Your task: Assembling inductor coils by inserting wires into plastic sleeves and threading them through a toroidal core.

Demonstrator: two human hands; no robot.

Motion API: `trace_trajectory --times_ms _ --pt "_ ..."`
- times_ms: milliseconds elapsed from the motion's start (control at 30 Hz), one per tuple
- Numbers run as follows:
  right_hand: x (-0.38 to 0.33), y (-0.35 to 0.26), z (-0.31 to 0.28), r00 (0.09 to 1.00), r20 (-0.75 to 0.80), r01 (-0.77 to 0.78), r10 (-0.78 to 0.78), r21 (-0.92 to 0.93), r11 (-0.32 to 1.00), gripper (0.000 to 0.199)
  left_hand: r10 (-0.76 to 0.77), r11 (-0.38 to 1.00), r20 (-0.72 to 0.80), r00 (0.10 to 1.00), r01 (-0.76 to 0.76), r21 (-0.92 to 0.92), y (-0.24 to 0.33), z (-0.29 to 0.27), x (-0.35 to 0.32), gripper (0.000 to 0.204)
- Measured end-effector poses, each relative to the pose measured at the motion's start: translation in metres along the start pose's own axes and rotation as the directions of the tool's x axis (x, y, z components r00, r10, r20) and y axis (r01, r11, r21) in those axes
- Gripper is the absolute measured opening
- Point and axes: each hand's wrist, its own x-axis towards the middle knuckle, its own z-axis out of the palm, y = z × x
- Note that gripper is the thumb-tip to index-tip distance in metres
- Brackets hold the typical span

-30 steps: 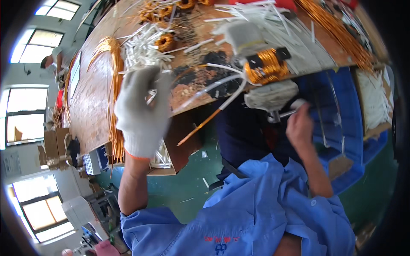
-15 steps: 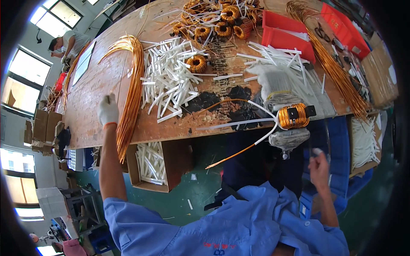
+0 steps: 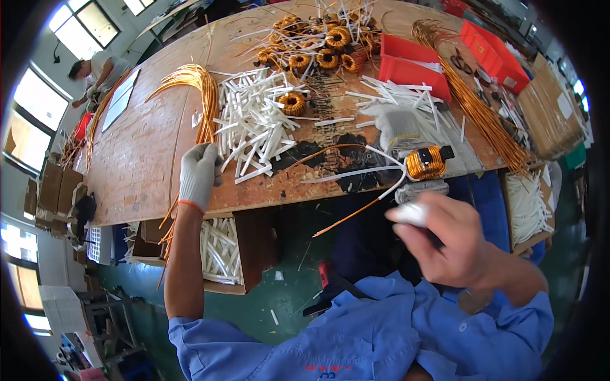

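Note:
My left hand [image 3: 198,173], in a white glove, is closed around a bundle of copper wires [image 3: 206,111] at the table's front edge. The bundle's far end curls away on the table; its lower ends hang past the edge. My right hand [image 3: 448,238] is raised in front of the table, fingers half curled and thumb apart, with a white cover on one fingertip; nothing shows between them. Just beyond it, a copper-wound ring coil [image 3: 424,164] with black clips sits at a wrapped holder [image 3: 419,189]. Its leads, partly in white sleeves [image 3: 393,185], stretch left.
White sleeve pieces [image 3: 254,117] lie heaped mid-table, with a loose coil [image 3: 292,103] beside them. Several finished coils [image 3: 327,58] pile up behind. Red bins [image 3: 416,73], another wire bundle [image 3: 486,105] and a cardboard box [image 3: 551,111] stand right. Below hangs an open box of sleeves [image 3: 220,251].
My left hand has moved right and taken hold of the copper wire bundle, shifting its lower ends left. My right hand has risen and come left, nearer the coil. The view has shifted slightly.

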Motion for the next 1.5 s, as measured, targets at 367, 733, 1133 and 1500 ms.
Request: trace_trajectory --times_ms 367,733,1133,1500 --pt "0.256 0.047 0.216 0.645 0.571 -0.734 0.507 0.280 0.619 0.040 0.150 0.976 0.124 0.981 -0.167 0.141 0.027 0.009 -0.036 0.027" --pt "0.346 0.078 0.231 0.877 0.338 -0.454 0.342 0.349 0.820 0.028 0.257 0.926 -0.395 0.882 -0.107 0.362 -0.077 -0.025 0.231 0.034" --pt "0.529 0.118 0.191 0.670 0.465 0.731 -0.579 -0.548 0.405 0.027 0.181 0.896 -0.373 0.910 0.004 0.443 -0.060 -0.017 0.234 0.043" --pt "0.274 0.116 0.002 0.891 0.454 0.239 0.013 -0.492 0.837 0.023 0.265 0.933 -0.728 0.632 0.023 0.359 -0.051 -0.014 0.234 0.044"
